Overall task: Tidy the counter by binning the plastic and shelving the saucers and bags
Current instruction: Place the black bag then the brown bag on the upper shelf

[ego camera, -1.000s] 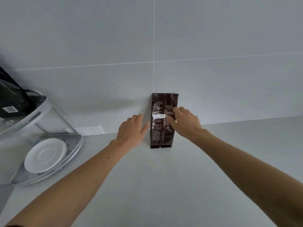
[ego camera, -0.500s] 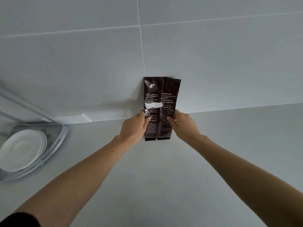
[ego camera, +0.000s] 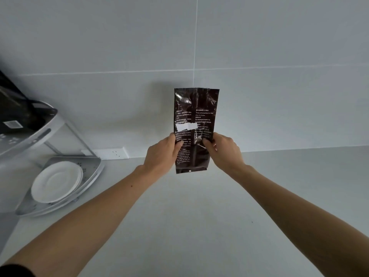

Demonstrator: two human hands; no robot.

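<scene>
Above grey counter (ego camera: 199, 226), both hands' fingers (ego camera: 206, 141) pinch upright dark bag (ego camera: 196, 108).

I've got both bare arms stretched forward, left hand (ego camera: 162, 154) and right hand (ego camera: 224, 151) facing each other, thumbs in front, each pinching a side of the bag (ego camera: 195, 124).

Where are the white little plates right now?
In the head view, the white saucers sit stacked on the lower tier of the grey rack at the left, near the wall socket, away from both hands.
</scene>
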